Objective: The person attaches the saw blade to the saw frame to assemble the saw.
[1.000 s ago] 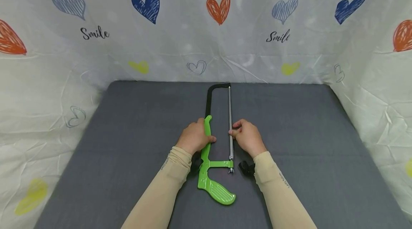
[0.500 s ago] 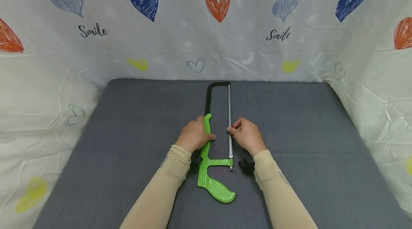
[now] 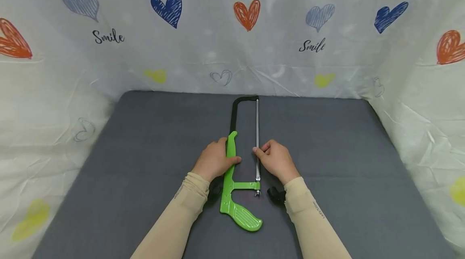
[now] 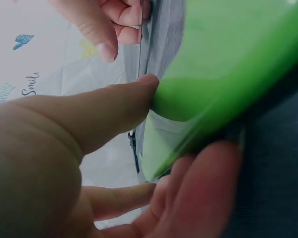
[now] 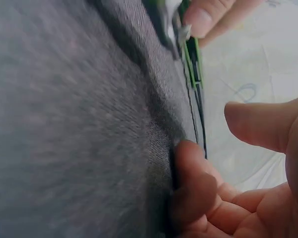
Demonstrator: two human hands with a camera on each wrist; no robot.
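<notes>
Saw [image 3: 227,188] on grey table [image 3: 327,146]. Left hand [image 3: 213,161] clamped on green frame [image 3: 231,148], thumb across it. Right hand [image 3: 278,160] at blade [image 3: 257,123], thumb and fingers apart.

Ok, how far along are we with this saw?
Apparently done: the blade runs from the black frame to the green crosspiece. In hand: the left hand grips the green body; the right hand is at the blade. Remaining, perhaps: tightening the wing nut, which neither hand touches.
</notes>
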